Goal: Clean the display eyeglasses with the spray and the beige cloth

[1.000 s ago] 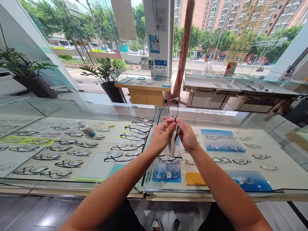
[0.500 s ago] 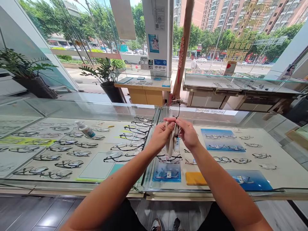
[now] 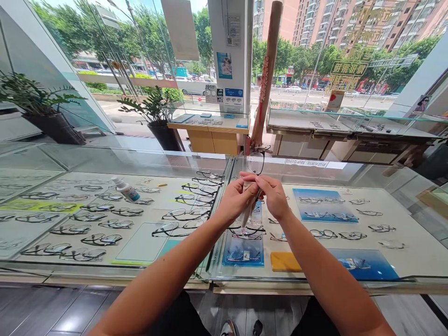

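A pair of thin dark-rimmed eyeglasses (image 3: pixel 255 163) is held up on end above the glass counter, one round lens showing beyond my fingertips. My left hand (image 3: pixel 236 200) is closed on a pale cleaning cloth (image 3: pixel 248 215), pressing it around the lower part of the eyeglasses. The cloth's loose end hangs down between my wrists. My right hand (image 3: pixel 275 196) pinches the eyeglasses from the other side, its fingertips meeting those of the left. Hands and cloth hide the second lens and most of the temples.
Below my hands is a glass display counter (image 3: pixel 353 261) with rows of spectacle frames inside. A white spray bottle (image 3: pixel 126 190) stands on its left part. A yellow case (image 3: pixel 285 262) lies near the front edge. Potted plants (image 3: pixel 164 119) and a wooden post (image 3: pixel 268 70) are beyond.
The cloth has been gathered more tightly between my hands, and my fingers have shifted slightly. The eyeglasses sit a little more to the right in view.
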Motion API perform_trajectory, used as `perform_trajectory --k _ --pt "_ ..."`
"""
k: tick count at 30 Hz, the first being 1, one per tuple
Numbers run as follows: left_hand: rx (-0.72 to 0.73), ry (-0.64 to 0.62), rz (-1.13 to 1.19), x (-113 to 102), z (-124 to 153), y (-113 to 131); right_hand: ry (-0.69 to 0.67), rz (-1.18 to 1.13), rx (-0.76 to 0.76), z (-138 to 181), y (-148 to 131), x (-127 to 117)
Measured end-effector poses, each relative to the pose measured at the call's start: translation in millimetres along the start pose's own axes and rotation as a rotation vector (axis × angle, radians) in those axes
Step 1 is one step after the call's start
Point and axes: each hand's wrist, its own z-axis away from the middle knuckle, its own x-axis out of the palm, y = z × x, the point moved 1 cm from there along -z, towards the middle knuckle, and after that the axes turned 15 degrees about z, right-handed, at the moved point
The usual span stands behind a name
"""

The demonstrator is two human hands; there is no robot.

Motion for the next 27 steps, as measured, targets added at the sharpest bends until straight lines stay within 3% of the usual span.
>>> perform_trajectory --k 11,20,27 --pt "-0.075 -0.07 -0.066 2 2 1 0.076 -0.08 0.119 -1 4 -1" --pt "-0.057 0.036 -0.017 3 1 0 0.032 -0.121 0.04 2 4 8" --pt "-0.018 -0.015 -0.006 0 2 -2 0.056 -0.08 0.063 3 2 6"
